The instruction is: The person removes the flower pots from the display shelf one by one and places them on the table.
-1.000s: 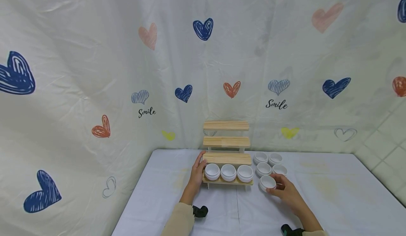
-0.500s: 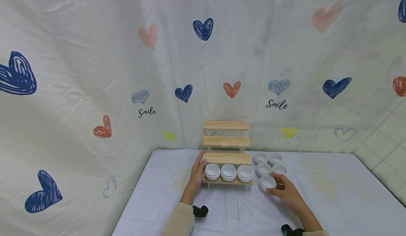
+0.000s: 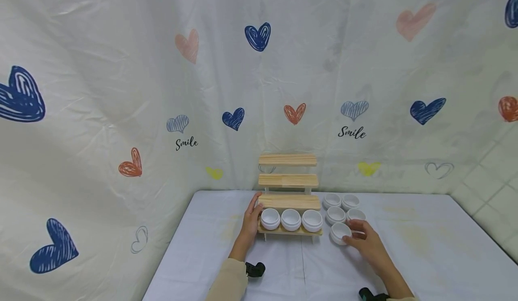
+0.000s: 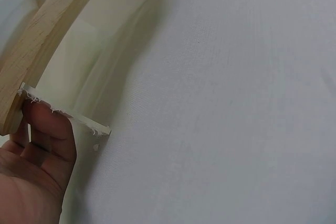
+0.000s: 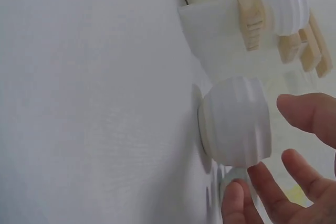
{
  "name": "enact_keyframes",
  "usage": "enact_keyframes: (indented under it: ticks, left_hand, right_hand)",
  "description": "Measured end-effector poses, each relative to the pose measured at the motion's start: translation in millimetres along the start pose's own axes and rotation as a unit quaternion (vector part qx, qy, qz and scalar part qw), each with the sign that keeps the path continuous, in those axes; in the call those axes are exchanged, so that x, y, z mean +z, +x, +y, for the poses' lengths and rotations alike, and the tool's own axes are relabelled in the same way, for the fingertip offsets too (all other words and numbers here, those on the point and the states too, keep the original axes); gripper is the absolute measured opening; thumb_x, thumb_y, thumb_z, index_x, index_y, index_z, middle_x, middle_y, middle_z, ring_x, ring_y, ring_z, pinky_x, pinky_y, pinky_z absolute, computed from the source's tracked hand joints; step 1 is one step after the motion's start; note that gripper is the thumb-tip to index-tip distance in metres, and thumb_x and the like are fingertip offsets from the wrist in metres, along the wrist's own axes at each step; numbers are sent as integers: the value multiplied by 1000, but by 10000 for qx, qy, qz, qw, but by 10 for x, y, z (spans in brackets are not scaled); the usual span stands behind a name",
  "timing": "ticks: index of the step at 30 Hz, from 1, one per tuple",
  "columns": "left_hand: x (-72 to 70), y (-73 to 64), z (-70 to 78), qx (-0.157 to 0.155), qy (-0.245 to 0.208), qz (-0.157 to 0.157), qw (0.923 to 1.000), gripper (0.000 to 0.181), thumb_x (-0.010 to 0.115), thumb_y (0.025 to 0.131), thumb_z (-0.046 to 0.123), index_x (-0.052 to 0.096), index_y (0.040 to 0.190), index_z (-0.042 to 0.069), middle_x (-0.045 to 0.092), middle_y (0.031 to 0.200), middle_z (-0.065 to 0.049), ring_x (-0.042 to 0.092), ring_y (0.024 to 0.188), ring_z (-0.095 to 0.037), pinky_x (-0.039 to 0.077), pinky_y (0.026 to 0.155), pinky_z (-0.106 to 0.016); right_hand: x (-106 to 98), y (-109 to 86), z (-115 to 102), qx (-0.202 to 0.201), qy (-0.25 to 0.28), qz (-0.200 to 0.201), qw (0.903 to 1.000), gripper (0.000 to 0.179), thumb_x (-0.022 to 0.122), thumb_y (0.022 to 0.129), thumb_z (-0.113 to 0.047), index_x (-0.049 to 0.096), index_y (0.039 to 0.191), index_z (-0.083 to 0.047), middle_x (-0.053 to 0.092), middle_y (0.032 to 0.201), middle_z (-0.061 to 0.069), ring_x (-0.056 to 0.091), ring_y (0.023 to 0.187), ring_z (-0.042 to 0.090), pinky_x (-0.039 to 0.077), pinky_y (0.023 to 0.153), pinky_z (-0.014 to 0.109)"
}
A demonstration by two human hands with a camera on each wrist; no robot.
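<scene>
A tiered wooden stand [image 3: 289,202] with white legs stands at the back of the table. On its lowest plank sit three white cups, such as the middle cup [image 3: 291,220]. My left hand [image 3: 249,220] grips the stand's left side; in the left wrist view its curled fingers [image 4: 50,121] lie at the plank's end against a white leg. A ribbed white cup [image 5: 236,121] stands upright on the cloth right of the stand. Around it my right hand [image 3: 367,241] is spread, the thumb [image 5: 307,114] apart from the cup and a fingertip close to its rim.
Several more white cups, among them a near cup [image 3: 336,215], stand grouped behind the right hand. The stand's upper planks [image 3: 288,180] bear nothing. A white cloth [image 3: 408,247] covers the table, and a heart-printed curtain [image 3: 307,67] hangs behind.
My right hand has loosened around the front cup: its thumb and fingers have shifted slightly and spread. My left hand stays on the stand, and the cups look unmoved.
</scene>
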State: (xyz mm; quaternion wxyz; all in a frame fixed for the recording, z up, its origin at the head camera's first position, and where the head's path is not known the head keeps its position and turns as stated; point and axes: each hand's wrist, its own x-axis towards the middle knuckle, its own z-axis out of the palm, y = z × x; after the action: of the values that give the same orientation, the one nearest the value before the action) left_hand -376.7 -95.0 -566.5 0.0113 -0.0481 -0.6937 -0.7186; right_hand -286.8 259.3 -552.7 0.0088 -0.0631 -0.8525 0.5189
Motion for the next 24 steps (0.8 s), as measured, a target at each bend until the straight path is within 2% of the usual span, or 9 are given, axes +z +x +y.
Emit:
enact_keyframes:
  ticks: [2,4,7,10,14,17,20,24]
  left_hand:
    - [14,46,-86,4,56,97,9999,51,46,109,30,38,159,22,43,159,-11,40,136,-28,21,121,-56]
    - [18,54,-107,3,114,138,9998,51,45,109,31,38,159,23,44,157,-10,41,135,-27,22,120,-55]
    - [12,23,-42,-28,50,87,9999,50,47,109,29,40,158,24,47,154,-12,42,133,-27,23,119,-54]
    - [-6,-43,80,-25,-8,-8,10000,48,49,108,27,43,156,26,50,150,-13,44,132,-27,24,118,-53]
    - [-25,-122,196,2,79,-99,9999,47,50,108,29,45,155,26,51,149,-12,45,131,-25,27,117,-54]
    - [-31,-132,207,-15,100,-148,9998,48,49,108,30,44,155,27,53,148,-12,47,130,-24,28,117,-52]
    - [-33,-126,205,-52,50,-171,9998,48,49,108,29,44,155,28,53,147,-12,48,129,-23,28,116,-49]
    - [-27,-145,225,-31,17,-143,9999,49,49,108,28,43,156,24,51,151,-12,48,129,-23,29,115,-48]
  right_hand:
    - [-5,-19,-42,-14,-34,147,9999,66,74,93,-19,41,147,0,49,147,26,51,132,40,42,87,15]
    - [-6,-39,-102,-19,-39,305,9995,62,72,95,-20,42,146,0,50,147,24,49,132,37,39,86,10]
    - [5,-76,-206,-163,47,552,9983,57,72,96,-20,46,143,-1,52,144,23,53,126,28,38,84,6]
    - [38,-123,-317,-409,204,771,9960,53,73,95,-17,50,139,-1,57,139,22,57,114,12,40,85,5]
    - [85,-169,-447,-754,337,855,9929,49,74,94,-14,53,137,-3,61,133,20,58,103,-1,43,84,7]
    - [111,-184,-524,-986,361,752,9916,48,74,94,-15,53,135,-4,62,130,18,58,102,-2,45,85,9]
    - [145,-189,-583,-1146,336,601,9910,48,75,94,-17,53,135,-4,63,130,18,60,105,4,47,86,12]
    - [225,-171,-636,-1199,392,389,9912,50,75,94,-19,53,136,-5,62,132,17,60,112,14,48,89,15]
